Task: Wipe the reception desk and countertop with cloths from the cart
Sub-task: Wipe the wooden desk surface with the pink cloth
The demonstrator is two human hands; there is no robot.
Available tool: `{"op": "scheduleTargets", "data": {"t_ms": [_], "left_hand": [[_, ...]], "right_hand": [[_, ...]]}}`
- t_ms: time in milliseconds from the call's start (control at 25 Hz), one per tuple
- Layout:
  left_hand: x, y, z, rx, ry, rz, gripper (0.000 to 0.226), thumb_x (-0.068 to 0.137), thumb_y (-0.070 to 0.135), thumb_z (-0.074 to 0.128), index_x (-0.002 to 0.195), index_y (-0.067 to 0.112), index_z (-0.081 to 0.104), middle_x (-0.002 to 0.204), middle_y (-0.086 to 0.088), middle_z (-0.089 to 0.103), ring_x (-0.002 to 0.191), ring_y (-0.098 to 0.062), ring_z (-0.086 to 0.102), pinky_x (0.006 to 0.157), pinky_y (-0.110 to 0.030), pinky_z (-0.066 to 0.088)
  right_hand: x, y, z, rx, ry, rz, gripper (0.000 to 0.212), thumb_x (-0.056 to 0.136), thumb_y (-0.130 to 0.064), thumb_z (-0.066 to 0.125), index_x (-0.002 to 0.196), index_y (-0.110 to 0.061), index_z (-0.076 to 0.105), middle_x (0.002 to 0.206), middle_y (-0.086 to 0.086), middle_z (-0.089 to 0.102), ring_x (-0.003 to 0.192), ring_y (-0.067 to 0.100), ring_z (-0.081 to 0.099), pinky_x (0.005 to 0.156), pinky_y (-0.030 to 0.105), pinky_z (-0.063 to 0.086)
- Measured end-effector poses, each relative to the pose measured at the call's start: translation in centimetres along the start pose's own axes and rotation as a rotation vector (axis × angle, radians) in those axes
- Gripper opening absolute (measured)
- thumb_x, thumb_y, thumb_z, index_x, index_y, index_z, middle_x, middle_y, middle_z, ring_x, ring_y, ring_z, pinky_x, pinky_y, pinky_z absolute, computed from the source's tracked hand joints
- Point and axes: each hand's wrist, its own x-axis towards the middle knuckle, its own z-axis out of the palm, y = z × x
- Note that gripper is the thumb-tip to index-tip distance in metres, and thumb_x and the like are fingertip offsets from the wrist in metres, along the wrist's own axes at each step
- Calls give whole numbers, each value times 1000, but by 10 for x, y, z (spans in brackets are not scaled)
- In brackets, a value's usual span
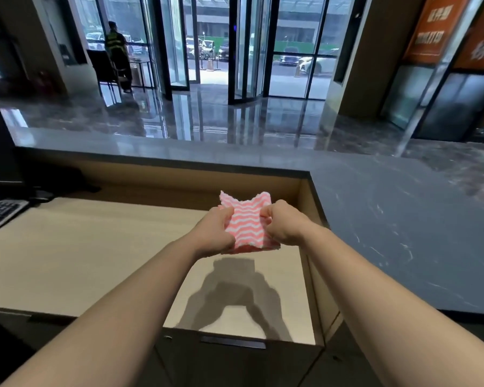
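cloth (pixel 245 222): soft, wavy-striped fabric | desk (pixel 67 247): matt pale woodgrain | countertop (pixel 389 219): glossy grey marble

Daylight through glass doors (pixel 207 46); floor (pixel 179 115) glare; sharp arm shadow on desk (pixel 67 247); wide-angle edge bending

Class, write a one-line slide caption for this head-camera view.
Both hands, left hand and right hand, grip a pink-and-white striped cloth above the pale wooden desk.

Daylit lobby: glossy dark marble floor (pixel 207 115), glass revolving door (pixel 246 51).
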Motion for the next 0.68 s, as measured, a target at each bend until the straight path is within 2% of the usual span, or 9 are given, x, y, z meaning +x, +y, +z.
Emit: {"op": "scheduleTargets", "data": {"t_ms": [80, 160, 240, 320, 440, 520, 600, 680], "left_hand": [[23, -22, -2, 40, -49, 3, 35, 60, 12, 50, 94, 4, 53, 96, -11, 57, 78, -26, 59, 57, -33, 44], [50, -46, -7, 80, -87, 10, 34, 63, 17, 51, 96, 16, 52, 103, -7, 53, 83, -25, 59, 59, -31, 49], [77, -66, -14, 137, -127, 22, 39, 66, 19, 53, 105, 23, 50, 112, -4, 48, 90, -23, 57, 70, -35, 54], [102, -85, -19, 199, -158, 46, 50, 69, 19, 54, 118, 25, 47, 122, -3, 44, 98, -24, 55, 82, -40, 55], [135, -111, -22, 246, -217, 55, 59, 73, 20, 56, 129, 27, 42, 133, -2, 40, 107, -26, 54, 89, -43, 52], [152, -129, -20, 265, -248, 67, 62, 74, 25, 56, 133, 31, 37, 139, 0, 37, 109, -26, 54, 90, -42, 51], [166, -146, -16, 296, -250, 77, 68, 77, 28, 58, 139, 35, 30, 144, 3, 33, 110, -25, 55, 88, -41, 52], [177, -161, -11, 338, -233, 75, 76, 82, 29, 59, 147, 34, 19, 149, 4, 28, 114, -23, 53, 87, -37, 52]], "right_hand": [[20, -7, 12, -78, -11, 18, 35, 89, -7, 54, 124, -12, 58, 117, 10, 54, 96, 28, 62, 86, 41, 57], [40, -16, 21, -152, -26, 51, 30, 89, -7, 55, 119, -11, 56, 118, 10, 49, 95, 27, 60, 82, 37, 56], [63, -23, 30, -203, -34, 78, 32, 91, -12, 55, 123, -10, 52, 120, 11, 46, 94, 25, 57, 74, 33, 52], [87, -27, 41, -217, -46, 99, 43, 92, -19, 56, 132, -9, 44, 123, 12, 45, 94, 25, 55, 70, 33, 46], [123, -27, 62, -220, -90, 151, 49, 92, -21, 55, 137, -8, 40, 126, 12, 44, 94, 26, 53, 75, 34, 48], [143, -25, 80, -169, -113, 216, 53, 92, -23, 55, 139, -10, 36, 131, 10, 46, 102, 29, 57, 80, 35, 50], [160, -21, 101, -82, -112, 294, 47, 96, -29, 46, 138, -14, 33, 129, 10, 53, 105, 31, 57, 82, 36, 49], [171, -18, 119, -117, -50, 290, 36, 100, -33, 34, 133, -20, 35, 117, 6, 59, 95, 26, 56, 72, 34, 48]]}}
